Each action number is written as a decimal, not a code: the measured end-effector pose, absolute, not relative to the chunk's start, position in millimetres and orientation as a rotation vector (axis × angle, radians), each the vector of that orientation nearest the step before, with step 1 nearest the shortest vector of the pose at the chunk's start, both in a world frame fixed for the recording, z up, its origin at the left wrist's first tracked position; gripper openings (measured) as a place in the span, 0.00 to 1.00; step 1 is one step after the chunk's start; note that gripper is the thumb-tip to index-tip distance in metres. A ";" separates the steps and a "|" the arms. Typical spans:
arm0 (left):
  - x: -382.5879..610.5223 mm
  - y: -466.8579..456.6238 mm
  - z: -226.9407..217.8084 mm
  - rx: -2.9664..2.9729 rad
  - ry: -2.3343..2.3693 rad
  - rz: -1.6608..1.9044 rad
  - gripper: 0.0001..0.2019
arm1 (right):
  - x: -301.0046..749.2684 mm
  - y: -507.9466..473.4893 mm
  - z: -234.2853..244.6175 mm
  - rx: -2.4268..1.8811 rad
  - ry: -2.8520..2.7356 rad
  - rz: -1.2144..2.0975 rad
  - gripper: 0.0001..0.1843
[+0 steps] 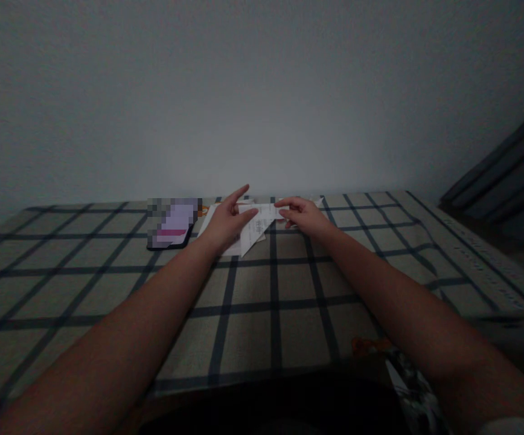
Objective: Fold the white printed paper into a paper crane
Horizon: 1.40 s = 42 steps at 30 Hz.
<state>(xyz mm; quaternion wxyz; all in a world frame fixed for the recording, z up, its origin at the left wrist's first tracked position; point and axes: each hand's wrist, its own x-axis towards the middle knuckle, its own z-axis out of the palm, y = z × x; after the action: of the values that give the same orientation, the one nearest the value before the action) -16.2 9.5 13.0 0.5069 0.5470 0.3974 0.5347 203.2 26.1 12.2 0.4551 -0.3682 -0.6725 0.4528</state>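
Note:
A white printed paper slip (267, 211) with folded, slanting edges lies between my hands at the far side of the table. My right hand (305, 215) pinches its right end between thumb and fingers. On the left, my left hand (230, 222) has its index finger stretched out and its thumb apart, with the thumb tip at the slip's left part. More white paper (231, 249) lies under the slip and below my left hand. Part of a white sheet also shows behind my right hand.
A phone (175, 226) with a lit screen, partly pixelated, lies left of my left hand. The table wears a checked cloth (253, 326). A pale wall (262, 96) rises directly behind it. Dark folded fabric (511, 157) hangs at the right.

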 end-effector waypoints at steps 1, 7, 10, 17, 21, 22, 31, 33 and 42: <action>-16.4 9.7 13.9 1.297 0.935 1.289 0.46 | 202.9 26.5 11.8 -0.906 -1.653 1.118 0.11; -14.8 10.6 16.9 1.067 0.840 1.140 0.24 | 203.2 25.6 13.9 -0.895 -1.620 1.124 0.12; -14.5 10.9 14.5 1.101 0.859 1.100 0.14 | 203.4 22.9 15.4 -0.866 -1.619 1.149 0.23; -17.2 11.2 9.9 1.218 0.879 1.149 0.18 | 202.5 22.3 15.2 -0.968 -1.581 1.181 0.17; -15.4 7.4 14.1 1.230 0.870 1.146 0.19 | 202.8 25.7 13.2 -0.962 -1.628 1.131 0.12; -14.6 6.3 15.5 1.223 0.875 1.146 0.19 | 202.9 25.9 13.1 -0.957 -1.630 1.128 0.12; -13.5 8.9 14.7 1.195 0.909 1.168 0.19 | 202.2 26.8 12.0 -0.953 -1.616 1.154 0.11; -14.3 9.9 13.9 1.187 0.904 1.189 0.19 | 202.7 27.8 11.2 -0.961 -1.605 1.173 0.12; -14.5 7.0 16.9 1.113 0.880 1.227 0.16 | 202.0 26.6 13.6 -0.996 -1.550 1.134 0.12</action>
<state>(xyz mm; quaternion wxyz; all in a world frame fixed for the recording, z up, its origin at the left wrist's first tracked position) -14.5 7.0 16.9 0.5916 0.4783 0.3785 0.5273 202.0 26.6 13.6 0.4697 -0.4066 -0.6325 0.4627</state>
